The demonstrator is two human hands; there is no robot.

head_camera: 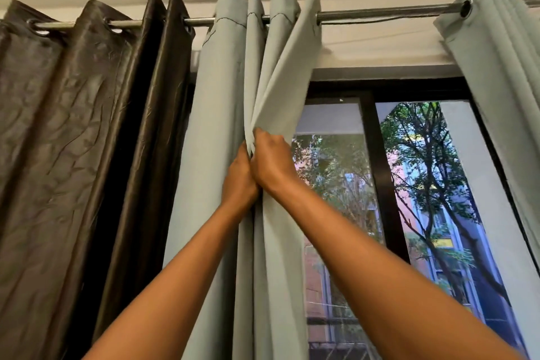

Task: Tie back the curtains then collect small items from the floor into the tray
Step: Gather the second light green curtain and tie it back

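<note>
Both forearms reach up from the bottom of the view and meet at the middle. My left hand (241,175) and my right hand (271,161) press against each other, each closed on the gathered folds of the pale grey-green fabric curtain (216,126), the right a little higher and pinching the free edge that fans up toward the rod. The cloth above my grip is drawn into tight pleats; below it, the panel hangs straight down between my arms.

I judge this to be the first step: bunching this panel so it can be tied back. No tie, cord or hook shows anywhere in view, so the next move calls for keeping the bundle in one hand while the other finds something to bind it, or sliding the gathered folds leftward along the rod. The cloth looks light and should slip easily on its eyelets.

Just left hangs a dark brown glossy crumpled curtain (73,126), touching the pale one. A second pale grey-green panel (502,52) is bunched at the far right, well apart from my hands. All hang from a chrome metal curtain rod (388,12) under a cream ceiling. Between the pale panels a black-framed window (371,155) stands uncovered, with trees and buildings outside.

Neither the floor, the small items nor the tray is in view, so that part is not yet begun.
</note>
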